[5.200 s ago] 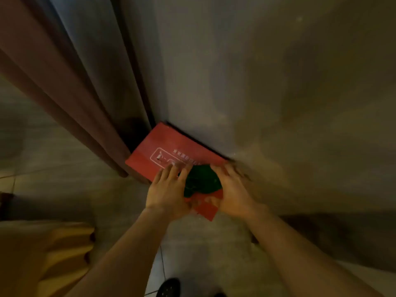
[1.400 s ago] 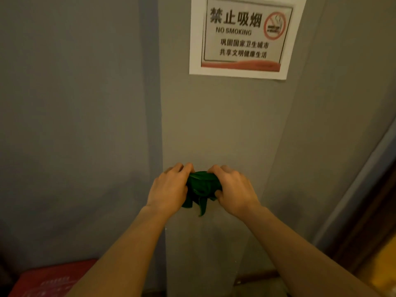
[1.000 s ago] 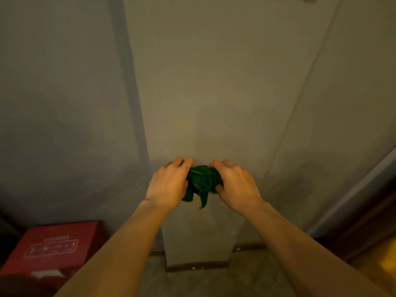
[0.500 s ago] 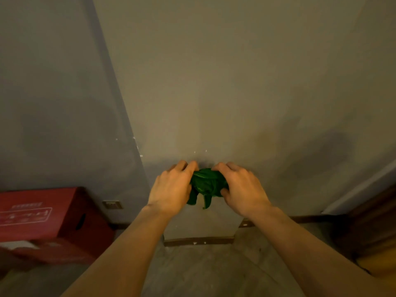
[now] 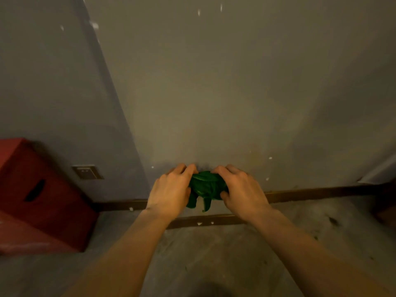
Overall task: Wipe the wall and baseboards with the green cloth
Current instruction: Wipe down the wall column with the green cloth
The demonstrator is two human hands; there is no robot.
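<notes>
Grey painted wall (image 5: pixel 225 86) ahead, flecked with small white chips, meeting a dusty concrete floor (image 5: pixel 214 254) along a dark brown baseboard strip (image 5: pixel 317 192). Bunched dark green cloth (image 5: pixel 206 185) pressed to the projecting wall face low down, just above the baseboard, two loose tails hanging from its lower edge. Left hand (image 5: pixel 171 189) clamped on the cloth's left side, fingers (image 5: pixel 184 169) curled over the top with tips against the wall, thumb tucked under. Right hand (image 5: pixel 240 187) gripping the right side the same way, fingers (image 5: pixel 227 169) bent close over the bundle, thumb pinching in below. Both grips nearly closed, only the cloth between them. Off to the left, a dark red cardboard box (image 5: pixel 42 194) with a slot handle on the floor beside a beige wall socket plate (image 5: pixel 86 172)
</notes>
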